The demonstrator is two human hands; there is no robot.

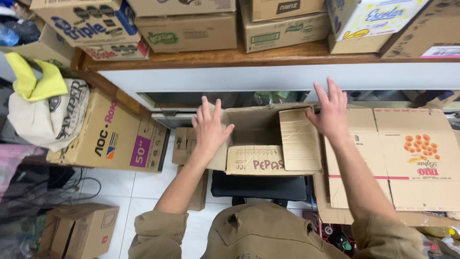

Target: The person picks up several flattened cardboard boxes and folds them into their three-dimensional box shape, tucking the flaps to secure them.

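Carton point(268, 144), brown cardboard, is seen from above, resting on a black seat point(258, 186) in front of the person. Its near flap and right flap point(300, 140) are folded inward over the opening, while the far part is left uncovered. The left hand point(210, 128) is laid flat on the left side flap, fingers spread, nothing pinched; the flap appears to be pressed inward so that it stays down. The right hand point(330, 111) is held open at the right flap's far corner, fingers extended, whether touching or just above cannot be told. A flattened box point(412, 158) with orange printing is laid just to the right. Further cartons are stacked on a wooden shelf point(230, 58) beyond. A large flat box point(115, 139) is leaned at the left, with a cloth bag point(45, 117) on it.
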